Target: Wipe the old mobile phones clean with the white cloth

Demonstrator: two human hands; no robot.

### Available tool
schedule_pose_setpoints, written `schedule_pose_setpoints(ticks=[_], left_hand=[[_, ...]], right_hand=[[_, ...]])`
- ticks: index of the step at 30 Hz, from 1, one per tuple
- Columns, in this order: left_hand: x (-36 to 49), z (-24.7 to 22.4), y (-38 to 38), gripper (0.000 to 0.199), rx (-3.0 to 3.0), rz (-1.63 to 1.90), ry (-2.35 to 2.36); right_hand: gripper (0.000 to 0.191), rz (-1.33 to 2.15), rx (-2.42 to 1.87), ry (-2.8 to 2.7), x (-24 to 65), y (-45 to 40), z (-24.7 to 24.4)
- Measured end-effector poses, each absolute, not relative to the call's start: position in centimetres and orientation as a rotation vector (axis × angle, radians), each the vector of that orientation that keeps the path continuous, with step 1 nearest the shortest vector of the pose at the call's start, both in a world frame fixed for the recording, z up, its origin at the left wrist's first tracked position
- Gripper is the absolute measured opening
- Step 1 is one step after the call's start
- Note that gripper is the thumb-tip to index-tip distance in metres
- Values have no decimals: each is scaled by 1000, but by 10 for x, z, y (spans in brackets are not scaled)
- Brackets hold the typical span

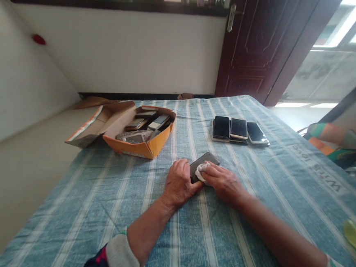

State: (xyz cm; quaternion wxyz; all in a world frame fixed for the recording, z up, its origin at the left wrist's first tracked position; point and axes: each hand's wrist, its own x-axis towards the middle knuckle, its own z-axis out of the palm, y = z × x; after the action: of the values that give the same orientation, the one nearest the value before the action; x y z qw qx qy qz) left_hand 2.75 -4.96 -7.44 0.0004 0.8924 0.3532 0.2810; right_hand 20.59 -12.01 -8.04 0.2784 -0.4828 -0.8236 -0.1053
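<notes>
A dark grey phone (210,157) lies tilted to the right on the striped blue cover, in front of me. Its near left end is gripped by my left hand (179,184), with the thumb along the lower edge. My right hand (223,182) pinches a crumpled white cloth (200,170) and presses it against the phone's upward face. The fingers and the cloth hide part of the phone.
An open orange cardboard box (133,148) holding several phones stands to the left, its lid (87,128) folded back. Farther right, phones (239,128) lie in short stacks side by side. Something yellow-green (355,236) rests at the right edge.
</notes>
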Motion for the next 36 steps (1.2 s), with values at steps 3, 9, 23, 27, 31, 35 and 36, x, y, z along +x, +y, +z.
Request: schedule_pose_setpoints(ticks=[3, 9, 23, 27, 31, 35, 36], left_hand=[[29, -71, -51, 37, 2773, 883, 1118], [30, -70, -52, 37, 2772, 851, 1127], [27, -71, -51, 42, 2771, 869, 1096], [26, -74, -49, 36, 2765, 910, 1074], [27, -74, -49, 34, 2776, 897, 1089], [27, -72, -51, 40, 2774, 861, 1107], [27, -72, -51, 41, 2776, 860, 1108]], right_hand=[[35, -290, -1382, -2149, 220, -116, -79], [40, -194, -1436, -1911, 227, -122, -68], [40, -239, -1459, -1964, 232, -119, -70], [33, -252, -1226, -2102, 205, -119, -67], [32, -234, -1303, -2234, 199, -112, -73], [33, -255, -1582, -2100, 224, -107, -74], [33, -251, -1622, -2051, 230, -107, -73]])
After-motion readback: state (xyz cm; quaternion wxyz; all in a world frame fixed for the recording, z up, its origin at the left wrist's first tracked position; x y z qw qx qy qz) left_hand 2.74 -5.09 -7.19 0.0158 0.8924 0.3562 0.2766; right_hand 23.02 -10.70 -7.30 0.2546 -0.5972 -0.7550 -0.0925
